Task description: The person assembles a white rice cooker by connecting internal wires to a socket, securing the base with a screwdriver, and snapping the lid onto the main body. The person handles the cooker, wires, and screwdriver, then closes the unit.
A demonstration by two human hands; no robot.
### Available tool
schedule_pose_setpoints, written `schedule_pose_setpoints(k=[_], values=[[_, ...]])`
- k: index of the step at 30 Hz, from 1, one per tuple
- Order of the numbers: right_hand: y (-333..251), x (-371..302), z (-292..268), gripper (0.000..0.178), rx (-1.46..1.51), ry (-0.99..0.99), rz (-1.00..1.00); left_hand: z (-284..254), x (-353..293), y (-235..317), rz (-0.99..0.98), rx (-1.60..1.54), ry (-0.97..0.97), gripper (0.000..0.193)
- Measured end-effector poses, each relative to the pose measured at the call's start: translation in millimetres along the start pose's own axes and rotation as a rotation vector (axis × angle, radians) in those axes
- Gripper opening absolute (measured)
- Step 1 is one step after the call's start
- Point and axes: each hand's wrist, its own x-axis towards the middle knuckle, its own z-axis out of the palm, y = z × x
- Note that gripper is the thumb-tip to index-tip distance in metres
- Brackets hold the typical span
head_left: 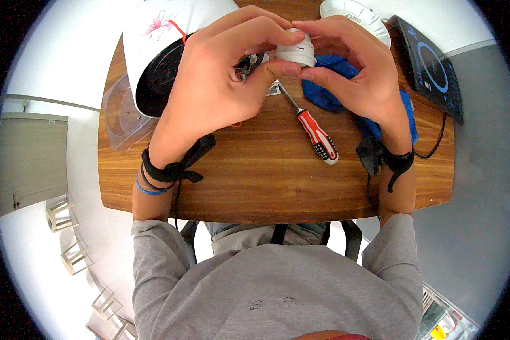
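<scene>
Above the far middle of the table, both hands hold a small white round stepped plastic part. My left hand grips its left side, fingertips on top and thumb underneath. On the other side, my right hand closes on it with fingers and thumb. A screwdriver with a red, white and black handle lies on the table below the hands, its shaft pointing up toward the left thumb. Behind my left fingers, some small metal or wired parts are partly hidden. A blue cloth lies under my right hand.
A white appliance housing with a pink flower print and a black underside stands at far left, next to a clear plastic tray holding small screws. A white ribbed dish sits at the back; a black cooktop with a cord stands at right.
</scene>
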Motion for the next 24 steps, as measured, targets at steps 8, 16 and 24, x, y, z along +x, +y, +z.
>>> schedule_pose_setpoints(k=[8,16,24], values=[[5,-3,-4,0.058,0.058,-0.016,-0.017,9,-1,1,-0.043,-0.059,0.059,0.041],[7,-2,-4,0.057,-0.003,-0.016,-0.080,5,5,12,-0.116,-0.144,0.034,0.049],[8,-5,-5,0.053,0.011,0.003,-0.065,5,1,14,-0.107,-0.053,-0.008,0.049]])
